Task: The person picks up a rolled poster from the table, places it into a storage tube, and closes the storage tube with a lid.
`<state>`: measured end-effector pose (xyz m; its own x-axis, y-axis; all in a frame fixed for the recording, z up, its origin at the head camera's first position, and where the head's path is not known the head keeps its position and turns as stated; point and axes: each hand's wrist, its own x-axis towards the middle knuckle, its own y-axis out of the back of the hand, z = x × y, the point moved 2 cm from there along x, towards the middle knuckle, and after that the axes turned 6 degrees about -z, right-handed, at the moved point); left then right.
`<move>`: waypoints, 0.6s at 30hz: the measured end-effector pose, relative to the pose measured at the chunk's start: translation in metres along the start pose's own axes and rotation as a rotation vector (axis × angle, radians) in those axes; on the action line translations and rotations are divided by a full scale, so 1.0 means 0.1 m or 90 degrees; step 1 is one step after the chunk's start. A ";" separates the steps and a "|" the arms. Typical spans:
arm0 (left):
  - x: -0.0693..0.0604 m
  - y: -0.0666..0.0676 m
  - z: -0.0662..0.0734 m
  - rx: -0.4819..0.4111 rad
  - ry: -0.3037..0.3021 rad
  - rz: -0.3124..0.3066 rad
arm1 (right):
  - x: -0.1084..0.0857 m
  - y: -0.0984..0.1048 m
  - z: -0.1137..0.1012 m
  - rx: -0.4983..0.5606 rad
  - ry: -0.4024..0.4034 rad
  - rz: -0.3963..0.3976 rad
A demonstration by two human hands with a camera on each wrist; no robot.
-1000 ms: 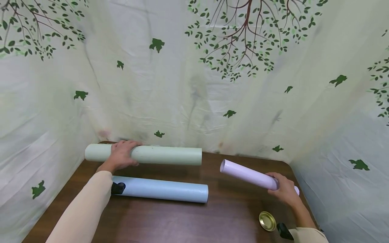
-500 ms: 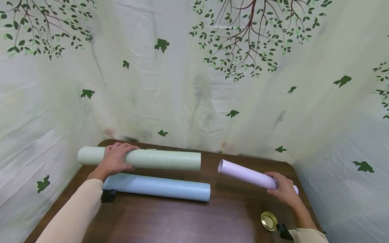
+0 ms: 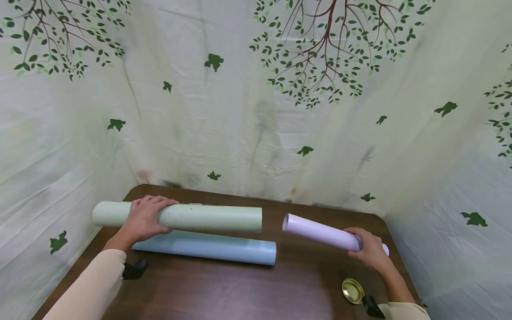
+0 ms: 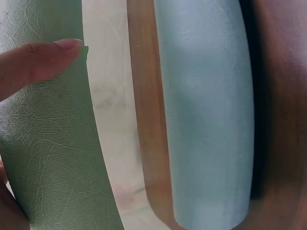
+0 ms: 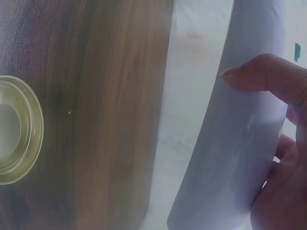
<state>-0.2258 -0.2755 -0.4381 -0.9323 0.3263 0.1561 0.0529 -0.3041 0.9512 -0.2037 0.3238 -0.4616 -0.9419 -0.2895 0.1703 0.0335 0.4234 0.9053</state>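
My left hand grips a pale green roll left of its middle, thumb on the near side; the roll is held above the table. In the left wrist view the thumb presses the green roll's textured surface. Just nearer than it lies a light blue roll on the table, its left part partly behind my hand and wrist. At the right, my right hand holds a thinner lilac roll near its right end. Its hollow left end is visible. The right wrist view has the thumb across the lilac roll.
A small round gold dish sits on the table beside my right wrist. The brown wooden table has its back edge near a pale cloth printed with leaves and branches. Cloth also hangs at both sides.
My left hand has moved nearer and slightly left with the green roll, which now overlaps the blue roll in view. The lilac roll and right hand have barely shifted.
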 end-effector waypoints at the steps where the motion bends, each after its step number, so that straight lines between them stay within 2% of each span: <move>1: -0.02 0.00 0.00 0.001 -0.001 0.001 | 0.00 0.00 -0.01 -0.001 0.004 0.000; 8: -0.12 -0.03 0.04 0.001 -0.010 0.005 | 0.01 -0.02 -0.09 0.003 0.034 0.003; 18: -0.19 -0.07 0.08 0.002 -0.024 0.012 | 0.04 -0.08 -0.21 0.009 0.068 0.009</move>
<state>-0.2057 -0.2724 -0.4453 -0.9169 0.3544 0.1838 0.0713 -0.3074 0.9489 -0.2004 0.3015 -0.4599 -0.9001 -0.3735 0.2243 0.0408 0.4404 0.8969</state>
